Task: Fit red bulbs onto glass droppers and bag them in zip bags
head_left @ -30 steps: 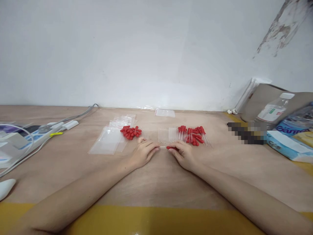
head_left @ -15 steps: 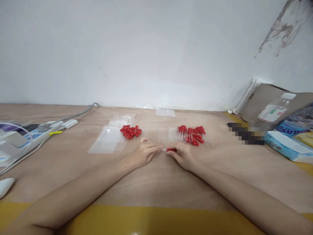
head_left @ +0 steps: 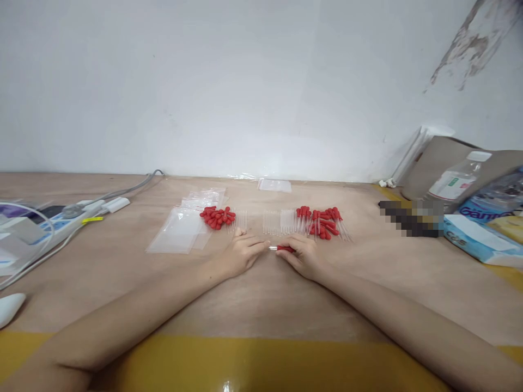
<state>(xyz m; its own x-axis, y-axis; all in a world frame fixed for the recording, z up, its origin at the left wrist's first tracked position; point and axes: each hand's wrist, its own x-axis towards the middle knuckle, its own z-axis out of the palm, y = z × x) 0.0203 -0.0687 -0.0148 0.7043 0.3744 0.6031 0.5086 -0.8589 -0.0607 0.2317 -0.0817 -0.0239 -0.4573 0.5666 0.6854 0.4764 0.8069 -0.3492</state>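
While the right hand (head_left: 303, 255) grips a red bulb (head_left: 285, 249) between thumb and fingers, a short length of clear tube (head_left: 273, 247) shows at its left end, level and low over the table (head_left: 261, 305). Left hand (head_left: 245, 251): fingers together, tips at the tube's far end; cannot tell whether they pinch it or only touch it. Both hands are near each other, bulb and tube between them. Beyond the left hand: heap of loose bulbs (head_left: 216, 219), with loose tubes (head_left: 242, 220) just right of it and clear bags (head_left: 174, 231) to its left. Beyond the right hand: tube row (head_left: 281, 222), then droppers (head_left: 324, 223), red ends mostly toward the wall (head_left: 245, 87).
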